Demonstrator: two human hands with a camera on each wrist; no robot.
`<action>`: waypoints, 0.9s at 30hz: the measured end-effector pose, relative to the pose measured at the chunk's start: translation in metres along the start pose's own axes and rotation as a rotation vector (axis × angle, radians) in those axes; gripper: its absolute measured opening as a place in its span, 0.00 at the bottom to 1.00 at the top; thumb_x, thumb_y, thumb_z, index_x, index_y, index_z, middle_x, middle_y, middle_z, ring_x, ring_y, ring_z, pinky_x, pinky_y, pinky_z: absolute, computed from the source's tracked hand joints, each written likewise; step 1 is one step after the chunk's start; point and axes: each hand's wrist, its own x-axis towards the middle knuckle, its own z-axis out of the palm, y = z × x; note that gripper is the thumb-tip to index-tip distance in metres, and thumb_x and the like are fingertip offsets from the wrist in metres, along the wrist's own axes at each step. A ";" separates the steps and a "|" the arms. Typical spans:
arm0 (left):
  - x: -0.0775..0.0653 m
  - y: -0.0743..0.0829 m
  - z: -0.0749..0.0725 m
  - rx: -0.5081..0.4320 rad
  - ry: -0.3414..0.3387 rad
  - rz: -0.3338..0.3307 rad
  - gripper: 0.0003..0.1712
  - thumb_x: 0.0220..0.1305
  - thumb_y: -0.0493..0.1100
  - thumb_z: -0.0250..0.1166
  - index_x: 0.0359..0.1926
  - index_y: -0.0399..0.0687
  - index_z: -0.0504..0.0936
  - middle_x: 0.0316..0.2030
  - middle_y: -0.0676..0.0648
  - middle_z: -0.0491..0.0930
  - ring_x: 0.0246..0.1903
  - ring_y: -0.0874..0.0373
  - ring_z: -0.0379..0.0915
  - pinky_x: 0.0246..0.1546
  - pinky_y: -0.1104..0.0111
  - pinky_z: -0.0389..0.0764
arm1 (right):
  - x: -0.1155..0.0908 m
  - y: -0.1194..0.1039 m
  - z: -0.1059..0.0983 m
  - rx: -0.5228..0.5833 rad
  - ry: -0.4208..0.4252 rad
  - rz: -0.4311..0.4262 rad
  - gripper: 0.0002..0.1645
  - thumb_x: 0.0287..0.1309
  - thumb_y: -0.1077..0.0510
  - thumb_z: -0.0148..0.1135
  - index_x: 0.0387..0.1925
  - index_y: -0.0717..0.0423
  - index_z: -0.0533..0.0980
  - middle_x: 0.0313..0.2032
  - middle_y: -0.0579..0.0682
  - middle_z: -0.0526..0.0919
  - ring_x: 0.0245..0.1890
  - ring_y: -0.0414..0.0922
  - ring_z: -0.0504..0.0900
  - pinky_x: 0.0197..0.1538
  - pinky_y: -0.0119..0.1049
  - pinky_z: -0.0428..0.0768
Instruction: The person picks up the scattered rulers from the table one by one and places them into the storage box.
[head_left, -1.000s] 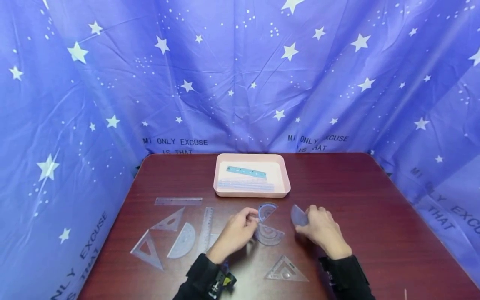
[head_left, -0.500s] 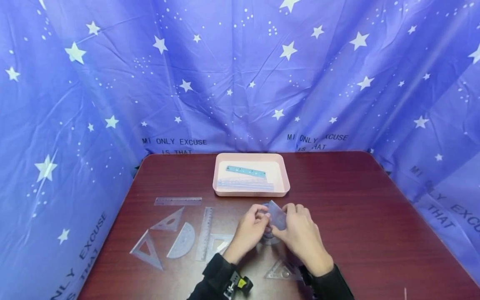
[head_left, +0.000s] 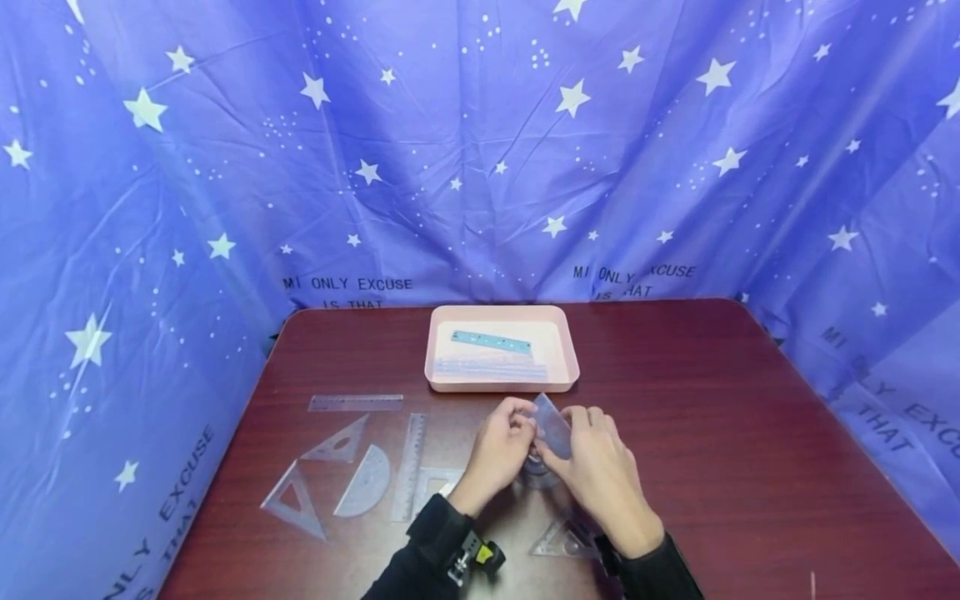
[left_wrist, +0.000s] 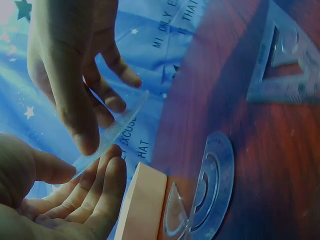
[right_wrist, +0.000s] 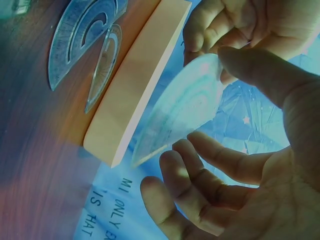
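A clear semicircular protractor [head_left: 553,427] is raised above the table between both hands. My left hand [head_left: 498,450] pinches one end of it between thumb and fingertips. My right hand [head_left: 603,479] holds it from the other side, thumb on one face and fingertips behind. The right wrist view shows the protractor [right_wrist: 182,105] tilted, with its curved edge towards the table. Under the hands lie a larger protractor [left_wrist: 227,172] and a smaller one [left_wrist: 175,215], mostly hidden in the head view. A clear set square [head_left: 555,543] lies near my right wrist, partly covered by the sleeve.
A pink tray [head_left: 502,387] at the back holds a blue ruler [head_left: 491,342] and several clear rulers. On the left lie a protractor [head_left: 364,483], two set squares [head_left: 341,442], a long ruler [head_left: 410,467] and a short ruler [head_left: 356,403]. Another clear piece [head_left: 435,482] lies beside the left forearm.
My right hand has moved left with the protractor to meet my left hand, which has shifted right. Both hands now hold the protractor. Over the last half second they have barely moved.
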 end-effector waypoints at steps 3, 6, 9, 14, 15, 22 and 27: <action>0.009 0.002 -0.004 0.027 0.000 0.022 0.09 0.74 0.30 0.61 0.52 0.35 0.83 0.33 0.39 0.88 0.27 0.55 0.87 0.33 0.63 0.91 | -0.002 0.005 -0.005 0.005 -0.033 0.032 0.38 0.53 0.47 0.84 0.59 0.63 0.80 0.49 0.62 0.83 0.48 0.59 0.81 0.38 0.58 0.87; 0.021 0.008 -0.013 0.076 0.017 0.052 0.10 0.75 0.30 0.60 0.52 0.34 0.83 0.32 0.39 0.88 0.27 0.50 0.89 0.33 0.58 0.91 | -0.004 0.013 -0.010 -0.001 -0.071 0.075 0.40 0.55 0.45 0.82 0.62 0.62 0.79 0.53 0.63 0.83 0.53 0.62 0.82 0.42 0.62 0.86; 0.038 0.016 -0.023 0.157 0.039 0.071 0.11 0.76 0.31 0.58 0.52 0.35 0.84 0.30 0.39 0.88 0.27 0.47 0.89 0.30 0.65 0.89 | -0.007 0.024 -0.014 -0.010 -0.129 0.123 0.40 0.57 0.45 0.80 0.64 0.62 0.78 0.56 0.65 0.83 0.57 0.64 0.81 0.45 0.65 0.86; 0.069 0.031 -0.043 0.323 0.083 0.102 0.13 0.74 0.33 0.57 0.55 0.38 0.83 0.31 0.42 0.88 0.27 0.53 0.86 0.28 0.73 0.81 | -0.016 0.043 -0.015 -0.027 -0.237 0.178 0.39 0.57 0.45 0.78 0.63 0.63 0.78 0.57 0.66 0.82 0.57 0.65 0.81 0.48 0.67 0.85; 0.075 0.034 -0.046 0.357 0.094 0.107 0.14 0.74 0.33 0.57 0.55 0.38 0.83 0.31 0.42 0.88 0.26 0.54 0.85 0.27 0.73 0.79 | -0.018 0.047 -0.015 -0.027 -0.251 0.186 0.38 0.57 0.45 0.78 0.62 0.63 0.78 0.56 0.66 0.82 0.57 0.65 0.82 0.48 0.68 0.85; 0.114 0.040 -0.066 0.537 0.152 0.109 0.14 0.75 0.32 0.55 0.56 0.38 0.81 0.33 0.41 0.89 0.30 0.53 0.87 0.28 0.70 0.76 | -0.033 0.071 -0.011 -0.015 -0.321 0.232 0.35 0.57 0.43 0.78 0.56 0.63 0.79 0.51 0.65 0.82 0.53 0.65 0.82 0.45 0.68 0.84; 0.131 0.033 -0.075 0.678 0.153 0.116 0.14 0.74 0.29 0.54 0.55 0.33 0.80 0.42 0.35 0.88 0.39 0.42 0.84 0.44 0.58 0.84 | -0.040 0.082 -0.009 -0.011 -0.350 0.254 0.35 0.57 0.44 0.79 0.56 0.64 0.79 0.49 0.64 0.82 0.53 0.64 0.82 0.44 0.66 0.84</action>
